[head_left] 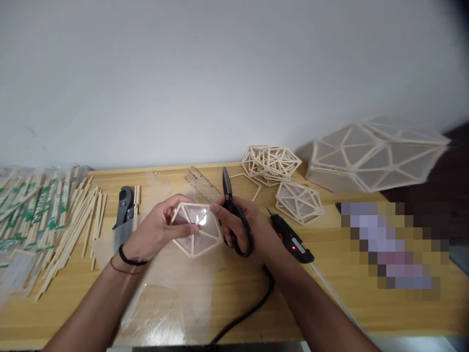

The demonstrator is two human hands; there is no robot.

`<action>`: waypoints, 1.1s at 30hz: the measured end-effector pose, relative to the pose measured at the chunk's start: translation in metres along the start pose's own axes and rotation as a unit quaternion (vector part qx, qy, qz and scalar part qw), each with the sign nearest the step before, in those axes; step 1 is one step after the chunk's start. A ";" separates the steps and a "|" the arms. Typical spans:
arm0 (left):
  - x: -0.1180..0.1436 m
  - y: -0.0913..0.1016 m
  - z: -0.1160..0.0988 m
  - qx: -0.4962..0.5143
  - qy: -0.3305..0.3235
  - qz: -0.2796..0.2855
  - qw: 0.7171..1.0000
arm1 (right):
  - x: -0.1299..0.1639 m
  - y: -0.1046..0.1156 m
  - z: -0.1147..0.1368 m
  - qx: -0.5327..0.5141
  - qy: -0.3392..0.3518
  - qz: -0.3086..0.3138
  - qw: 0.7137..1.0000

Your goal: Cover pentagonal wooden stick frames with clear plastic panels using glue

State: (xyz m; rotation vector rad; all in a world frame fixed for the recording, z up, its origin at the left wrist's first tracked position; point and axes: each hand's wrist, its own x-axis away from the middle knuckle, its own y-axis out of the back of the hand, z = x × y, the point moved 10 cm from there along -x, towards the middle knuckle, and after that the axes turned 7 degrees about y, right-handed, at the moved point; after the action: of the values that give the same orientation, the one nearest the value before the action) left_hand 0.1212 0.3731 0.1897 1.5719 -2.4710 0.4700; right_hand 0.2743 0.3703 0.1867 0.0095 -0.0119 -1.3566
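Note:
My left hand (152, 232) grips a small polyhedral frame (196, 230) made of pale wooden sticks, with clear film over its faces, held above the wooden table (330, 298). My right hand (252, 230) touches the frame's right side with its fingertips while its fingers sit in the loops of black scissors (236, 215), whose closed blades point away toward the wall. A sheet of clear film (164, 303) lies on the table below the frame.
A black glue gun (291, 239) with a red light lies right of my hand, its cord (249, 308) running to the near edge. Chopsticks (47, 225) are piled at left, beside a grey cutter (124, 208). A ruler (203, 183), stick frames (271, 164), a small covered shape (298, 203) and a large one (373, 156) sit behind.

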 end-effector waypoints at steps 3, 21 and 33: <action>0.002 0.021 -0.012 0.060 -0.051 -0.085 0.993 | -0.001 0.000 -0.004 -0.041 0.004 -0.005 0.999; 0.011 0.035 -0.025 0.115 -0.149 -0.163 0.968 | 0.004 -0.024 0.026 0.121 0.087 0.148 0.978; 0.009 0.027 -0.027 0.109 -0.124 -0.138 0.977 | 0.013 -0.034 0.019 0.041 0.104 0.201 0.973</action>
State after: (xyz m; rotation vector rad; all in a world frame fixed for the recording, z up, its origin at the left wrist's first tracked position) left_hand 0.0922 0.3860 0.2130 2.1436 -2.3778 0.5438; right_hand 0.2436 0.3505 0.2055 0.2083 0.1018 -0.9444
